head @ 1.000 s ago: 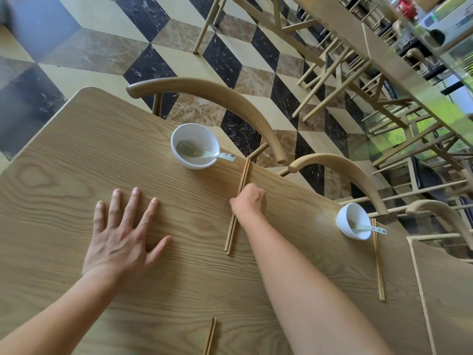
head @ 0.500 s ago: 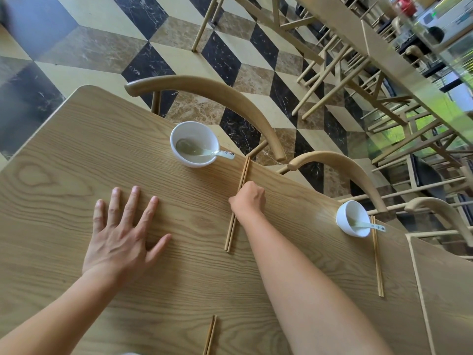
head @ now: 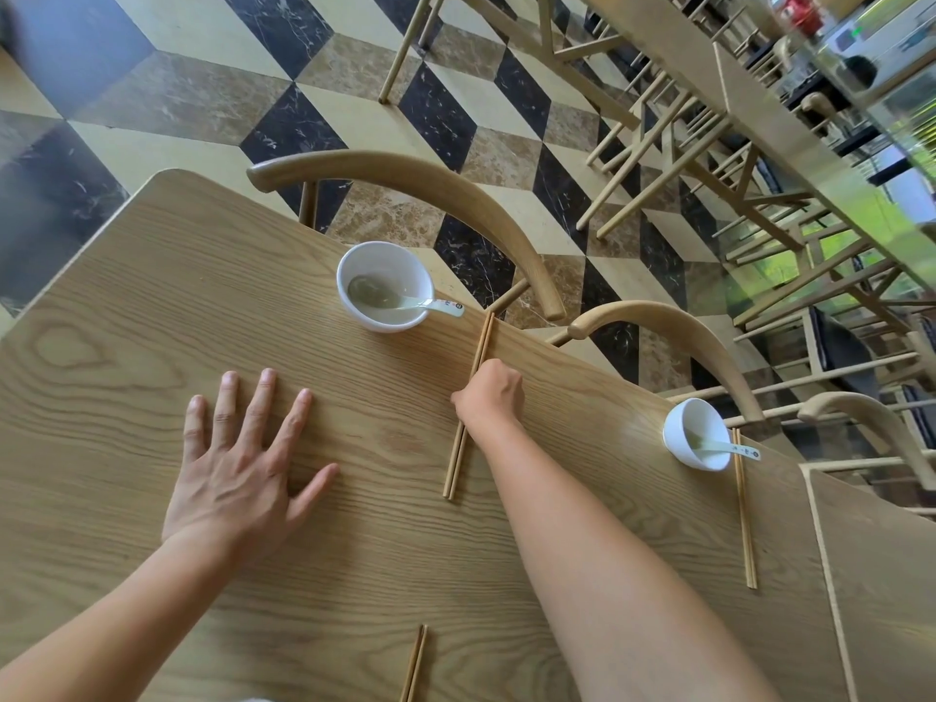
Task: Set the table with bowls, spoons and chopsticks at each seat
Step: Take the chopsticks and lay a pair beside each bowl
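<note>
On the wooden table a white bowl stands at the far edge with a white spoon lying in it. Just right of it lies a pair of wooden chopsticks. My right hand is curled over their middle and grips them against the tabletop. Flat on the wood to the left, my left hand rests with fingers spread. Further right stands a second white bowl with its spoon, and a second pair of chopsticks beside it.
A third pair of chopsticks pokes in at the near edge. Two curved wooden chair backs stand along the far side, a third at the right. Beyond is a checkered floor and another table with chairs.
Both hands and the chopsticks stay where they were; only the view shifts slightly.
</note>
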